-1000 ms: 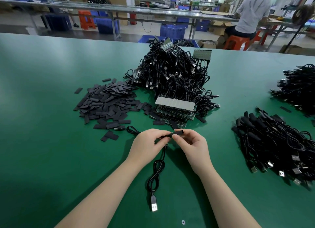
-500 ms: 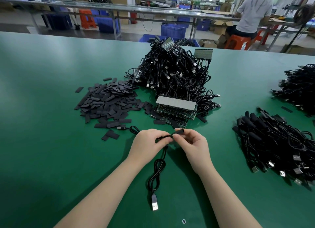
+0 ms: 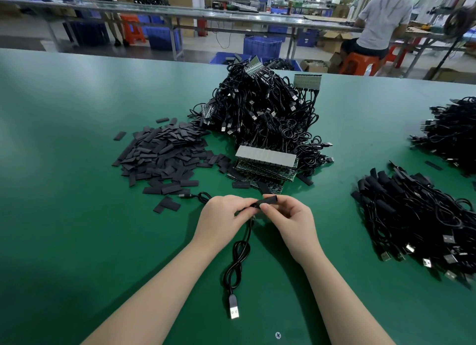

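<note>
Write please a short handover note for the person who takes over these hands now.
Left hand pinches one end of the cable; its USB plug lies on the green table near the person.
Right hand pinches a black sleeve at that end.
Done: cable and sleeve picked up and brought together.
Left: push the sleeve fully on, then probably lay the cable on the sleeved pile at right.
Spare sleeves lie at left, cable heap behind.

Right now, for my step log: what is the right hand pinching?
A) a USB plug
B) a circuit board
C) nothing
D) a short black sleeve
D: the right hand pinches a short black sleeve, the left hand holds the cable, and the USB plug lies untouched between the forearms.
</note>
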Tool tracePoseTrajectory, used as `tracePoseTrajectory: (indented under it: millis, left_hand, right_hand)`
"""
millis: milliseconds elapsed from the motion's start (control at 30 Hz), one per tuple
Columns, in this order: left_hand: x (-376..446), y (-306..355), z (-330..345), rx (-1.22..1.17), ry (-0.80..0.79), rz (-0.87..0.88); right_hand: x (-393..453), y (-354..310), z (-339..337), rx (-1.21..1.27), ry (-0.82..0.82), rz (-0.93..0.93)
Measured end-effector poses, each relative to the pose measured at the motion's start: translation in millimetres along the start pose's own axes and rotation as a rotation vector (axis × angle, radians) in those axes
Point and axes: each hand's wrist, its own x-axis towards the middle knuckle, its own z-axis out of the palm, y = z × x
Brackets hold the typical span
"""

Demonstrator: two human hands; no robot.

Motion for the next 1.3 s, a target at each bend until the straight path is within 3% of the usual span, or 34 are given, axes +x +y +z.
tracePoseTrajectory:
  millis: [133,267,800,1033,1133,1300]
  left_hand:
    - [-2,4,2,0.114,0.106,0.098]
    - [-4,3,3,0.105,0.207,0.072]
    - [-1,-2,12,0.242,0.347,0.321]
    - [-2,-3,9,0.252,0.316,0.401]
    - [-2,-2,9,0.252,0.272,0.372]
    - [-1,1,8,0.185,0.216,0.179]
  right_hand:
    - [-1,-1,0,0.040,0.016,0.017]
    - [-2,-3,1,0.081,-0.009,0.017]
    - [-3,-2,3,0.057,0.025,-0.029]
    - [-1,1,3,-0.049,0.001,-0.025]
    - [-2,2,5,-0.061,0.015,-0.039]
    - [-7,7,12,-0.183,0.163,-0.155]
